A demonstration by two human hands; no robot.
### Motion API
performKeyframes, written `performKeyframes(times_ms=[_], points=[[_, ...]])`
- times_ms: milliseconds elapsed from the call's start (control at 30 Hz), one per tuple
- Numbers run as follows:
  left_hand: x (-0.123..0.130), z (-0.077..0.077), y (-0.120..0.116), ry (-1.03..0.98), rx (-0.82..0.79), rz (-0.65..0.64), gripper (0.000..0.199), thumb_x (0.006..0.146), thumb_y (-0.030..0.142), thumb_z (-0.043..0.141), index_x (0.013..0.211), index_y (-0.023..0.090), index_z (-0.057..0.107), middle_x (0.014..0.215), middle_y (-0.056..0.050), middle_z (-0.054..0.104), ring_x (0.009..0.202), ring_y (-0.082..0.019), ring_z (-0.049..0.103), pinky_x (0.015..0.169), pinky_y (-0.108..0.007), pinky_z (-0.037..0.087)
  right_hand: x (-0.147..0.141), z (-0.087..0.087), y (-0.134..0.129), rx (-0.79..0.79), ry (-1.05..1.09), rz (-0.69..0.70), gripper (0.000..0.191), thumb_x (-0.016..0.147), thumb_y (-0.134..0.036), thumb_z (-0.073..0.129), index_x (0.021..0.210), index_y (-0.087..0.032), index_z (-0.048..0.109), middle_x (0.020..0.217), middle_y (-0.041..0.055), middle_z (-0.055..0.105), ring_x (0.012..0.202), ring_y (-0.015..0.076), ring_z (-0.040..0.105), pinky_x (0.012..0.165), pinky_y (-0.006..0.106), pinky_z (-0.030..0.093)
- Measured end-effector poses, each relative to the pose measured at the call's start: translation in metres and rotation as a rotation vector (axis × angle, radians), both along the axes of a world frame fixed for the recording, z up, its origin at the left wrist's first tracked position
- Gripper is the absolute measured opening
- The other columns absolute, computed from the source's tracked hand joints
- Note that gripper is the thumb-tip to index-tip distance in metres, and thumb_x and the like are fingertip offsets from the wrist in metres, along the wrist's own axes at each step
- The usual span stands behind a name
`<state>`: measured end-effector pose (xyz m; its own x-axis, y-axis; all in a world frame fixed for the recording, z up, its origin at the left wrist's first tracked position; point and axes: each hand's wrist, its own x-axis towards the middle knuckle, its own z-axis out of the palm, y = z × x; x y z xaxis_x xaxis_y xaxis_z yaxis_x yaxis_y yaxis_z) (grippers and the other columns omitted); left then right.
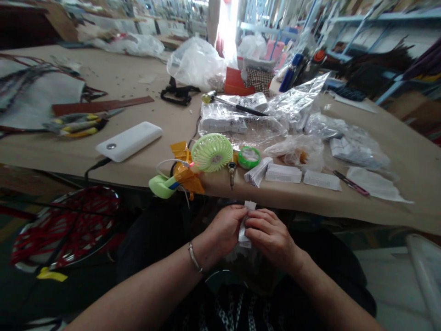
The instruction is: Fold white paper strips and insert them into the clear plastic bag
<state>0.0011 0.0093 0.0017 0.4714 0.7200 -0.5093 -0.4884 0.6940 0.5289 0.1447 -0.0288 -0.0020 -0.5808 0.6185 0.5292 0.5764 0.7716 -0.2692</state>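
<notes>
left hand [223, 229] and right hand [268, 239] pinch white paper [244, 234] by the tan table [396, 184], blue shelving [358, 41] beyond.

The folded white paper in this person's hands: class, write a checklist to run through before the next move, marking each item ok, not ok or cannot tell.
1. Paper held by both hands: ok. The white folded paper is pinched between the left hand and the right hand.
2. Any writing on the paper legible: cannot tell. The hands cover much of it.
3. Metal bangle clear of the paper: ok. It sits back on the left wrist.
4. Small pointed tool secure: cannot tell. It is close to the table's front edge.
5. White folded slips in order: ok. They lie side by side on the tan-covered table.
</notes>
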Motion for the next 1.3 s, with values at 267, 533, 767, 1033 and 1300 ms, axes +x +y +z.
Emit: performKeyframes(times_ms=[267, 533, 767, 1033, 1300], points=[[-0.001, 0.005, -0.003, -0.028, -0.004, 0.011, 0.013, 0.062, 0.017, 0.07, 0.061, 0.009, 0.061, 0.058, -0.003, 0.06, 0.049, -0.009, 0.052, 0.047, -0.02, 0.037, -0.001, 0.001, 0.001, -0.012, -0.013, 0.015, 0.012, 0.085, -0.013, 0.052, 0.087, -0.021, 0.061, 0.094, 0.0039, 0.067, 0.103, 0.0185, 0.056, 0.092, 0.037, 0.043], [-0.004, 0.01, -0.003, 0.038, -0.012, -0.056, 0.007, 0.074, 0.015, 0.062, 0.072, 0.009, 0.063, 0.062, -0.005, 0.062, 0.048, -0.011, 0.056, 0.049, -0.022, 0.043, 0.004, -0.003, -0.006, -0.218, 0.355, -0.187, 0.022, 0.081, -0.021, 0.058, 0.103, -0.02, 0.057, 0.102, 0.008, 0.062, 0.103, 0.0228, 0.055, 0.089, 0.04, 0.045], [-0.004, 0.021, -0.012, 0.136, 0.057, -0.201, 0.019, 0.083, 0.022, 0.053, 0.076, 0.008, 0.062, 0.066, -0.009, 0.064, 0.044, -0.01, 0.056, 0.049, -0.024, 0.047, -0.001, -0.001, 0.01, -0.905, 0.789, -0.421, 0.017, 0.077, -0.034, 0.061, 0.081, -0.017, 0.058, 0.071, -0.0008, 0.058, 0.061, 0.0108, 0.052, 0.058, 0.023, 0.045], [-0.019, 0.003, -0.01, -0.077, 0.055, -0.394, 0.02, 0.075, 0.03, 0.065, 0.079, 0.011, 0.06, 0.065, -0.005, 0.062, 0.049, -0.013, 0.059, 0.053, -0.027, 0.049, -0.01, -0.002, 0.008, -1.155, 0.997, -0.344, 0.018, 0.075, -0.033, 0.062, 0.073, -0.017, 0.056, 0.054, -0.0054, 0.051, 0.044, 0.0073, 0.044, 0.044, 0.019, 0.037], [-0.021, 0.001, -0.011, 0.012, 0.067, -0.398, 0.021, 0.075, 0.033, 0.064, 0.081, 0.014, 0.057, 0.057, 0.0, 0.056, 0.046, -0.012, 0.057, 0.043, -0.021, 0.042, -0.014, 0.001, 0.008, -0.974, 0.817, -0.371, 0.015, 0.076, -0.032, 0.061, 0.079, -0.017, 0.058, 0.068, -0.0021, 0.056, 0.06, 0.01, 0.052, 0.056, 0.021, 0.044]])
